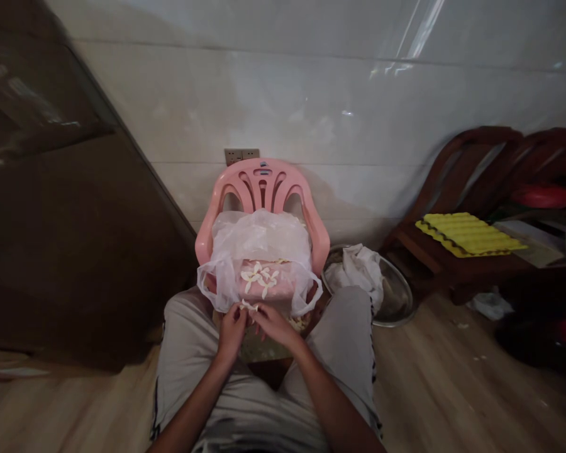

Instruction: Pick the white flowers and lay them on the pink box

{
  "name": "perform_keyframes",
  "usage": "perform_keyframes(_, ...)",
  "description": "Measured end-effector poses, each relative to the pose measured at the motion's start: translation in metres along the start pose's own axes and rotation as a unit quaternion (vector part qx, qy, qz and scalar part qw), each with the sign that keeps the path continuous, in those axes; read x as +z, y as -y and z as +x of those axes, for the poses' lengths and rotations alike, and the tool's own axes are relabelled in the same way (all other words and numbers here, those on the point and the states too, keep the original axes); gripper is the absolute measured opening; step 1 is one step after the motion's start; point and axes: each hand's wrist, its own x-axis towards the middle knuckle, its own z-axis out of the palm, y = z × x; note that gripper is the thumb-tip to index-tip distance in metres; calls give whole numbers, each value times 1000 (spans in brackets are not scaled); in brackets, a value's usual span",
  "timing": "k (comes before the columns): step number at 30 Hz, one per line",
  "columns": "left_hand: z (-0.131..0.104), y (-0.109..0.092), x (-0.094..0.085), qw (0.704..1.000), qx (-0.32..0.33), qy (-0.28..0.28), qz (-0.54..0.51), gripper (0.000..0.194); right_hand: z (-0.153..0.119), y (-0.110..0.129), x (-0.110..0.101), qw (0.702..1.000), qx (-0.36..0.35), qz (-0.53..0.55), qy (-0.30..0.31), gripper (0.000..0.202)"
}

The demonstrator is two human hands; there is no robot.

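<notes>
A small white piece (248,306) like a flower or petal is pinched between my two hands, just in front of a pink plastic chair (317,229). My left hand (234,324) has its fingers closed on one end, and my right hand (271,322) holds the other. A thin whitish plastic bag (264,236) covers the chair seat, its handles hanging at both sides. On the pink surface at the bag's opening lie white flower-like pieces (259,278). More pale bits (298,323) show below, between my knees, partly hidden by my right hand.
A metal basin (399,302) with white cloth (360,272) stands right of the chair. Farther right, a yellow ridged tray (469,234) rests on a dark wooden chair (419,251). A large dark panel (70,251) rises at left. Behind are a tiled wall and a socket (242,155).
</notes>
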Motion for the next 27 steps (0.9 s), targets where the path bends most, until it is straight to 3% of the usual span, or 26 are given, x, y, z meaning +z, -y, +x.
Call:
perform_keyframes(7,-3,-3,3,1000,-3,16,21,36,9,-17,-3,997,-27,-40,-64,26)
perform_keyframes(14,-8,-7,5,998,9,60,31,42,18,-24,-5,979,-52,-78,-181,20)
perform_keyframes(18,-8,-8,3,998,8,43,42,48,20,-20,-8,967,-72,-41,-239,22)
perform_keyframes(23,-7,-8,2,1000,-1,4,29,44,20,-10,-20,947,-82,53,-305,23)
perform_keyframes(27,-11,-13,6,1000,4,1,26,39,20,-13,-22,939,-63,58,-332,20)
